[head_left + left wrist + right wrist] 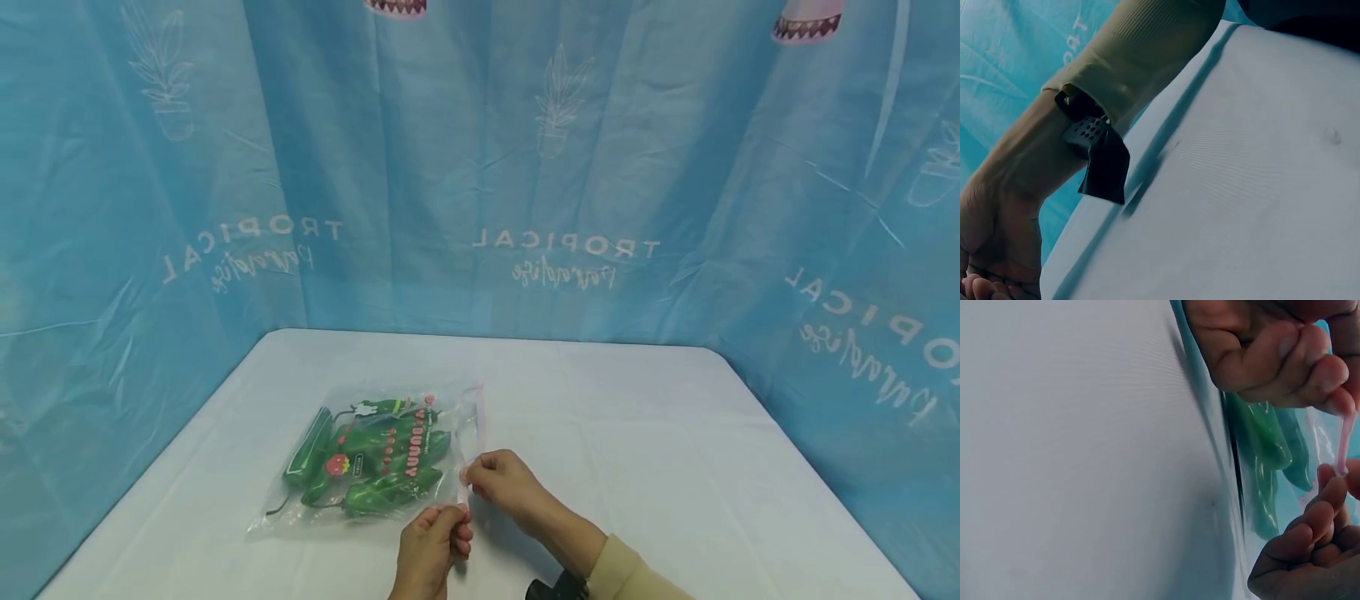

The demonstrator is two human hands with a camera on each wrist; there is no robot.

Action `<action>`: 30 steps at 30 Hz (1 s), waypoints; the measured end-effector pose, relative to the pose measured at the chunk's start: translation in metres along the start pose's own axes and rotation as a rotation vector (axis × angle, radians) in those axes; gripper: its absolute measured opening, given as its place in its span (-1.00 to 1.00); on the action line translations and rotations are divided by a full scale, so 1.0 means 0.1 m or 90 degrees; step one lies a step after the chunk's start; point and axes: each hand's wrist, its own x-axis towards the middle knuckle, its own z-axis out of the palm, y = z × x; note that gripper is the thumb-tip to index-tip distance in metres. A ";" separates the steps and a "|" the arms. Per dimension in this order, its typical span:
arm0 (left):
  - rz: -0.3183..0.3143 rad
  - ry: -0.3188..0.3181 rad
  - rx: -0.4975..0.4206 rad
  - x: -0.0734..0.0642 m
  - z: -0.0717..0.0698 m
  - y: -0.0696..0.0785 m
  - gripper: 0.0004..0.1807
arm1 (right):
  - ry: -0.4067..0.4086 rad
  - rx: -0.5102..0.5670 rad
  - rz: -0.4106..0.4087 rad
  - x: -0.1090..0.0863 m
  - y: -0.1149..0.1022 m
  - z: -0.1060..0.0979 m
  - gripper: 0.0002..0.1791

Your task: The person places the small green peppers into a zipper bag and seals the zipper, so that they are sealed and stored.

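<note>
A clear zip bag (467, 421) with red and pink print lies flat on the table, left of centre in the head view. Several long green peppers (393, 493) are inside it. My left hand (429, 546) pinches the near end of the bag's right-hand edge between thumb and finger. A little farther along that edge, my right hand (513, 490) pinches it too. In the right wrist view a short pink zip strip (1345, 440) stretches between the two hands, their other fingers curled in.
The white table (637, 433) extends to the right and behind the bag. Blue printed curtains (555, 192) surround its back and sides. A black wrist device (558, 586) hangs under the right sleeve (630, 571), and shows in the left wrist view as well.
</note>
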 end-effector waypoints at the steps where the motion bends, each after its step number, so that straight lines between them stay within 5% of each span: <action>1: -0.001 0.004 0.001 0.00 0.00 0.00 -0.84 | 0.005 -0.001 -0.001 0.01 -0.01 0.00 -0.80; 7: -0.005 0.009 0.003 0.00 -0.01 0.02 -0.83 | 0.015 -0.006 0.000 0.07 -0.02 0.02 -0.78; 15: -0.021 -0.044 0.022 0.01 -0.08 0.02 -0.68 | -0.002 -0.067 -0.003 0.06 -0.01 0.01 -0.73; 24: 0.015 0.026 0.018 -0.01 -0.02 0.06 -0.76 | 0.016 -0.043 -0.026 0.10 -0.01 0.04 -0.68; 30: 0.026 0.030 0.012 -0.06 0.00 0.06 -0.77 | 0.033 -0.049 -0.017 0.27 -0.05 -0.02 -0.68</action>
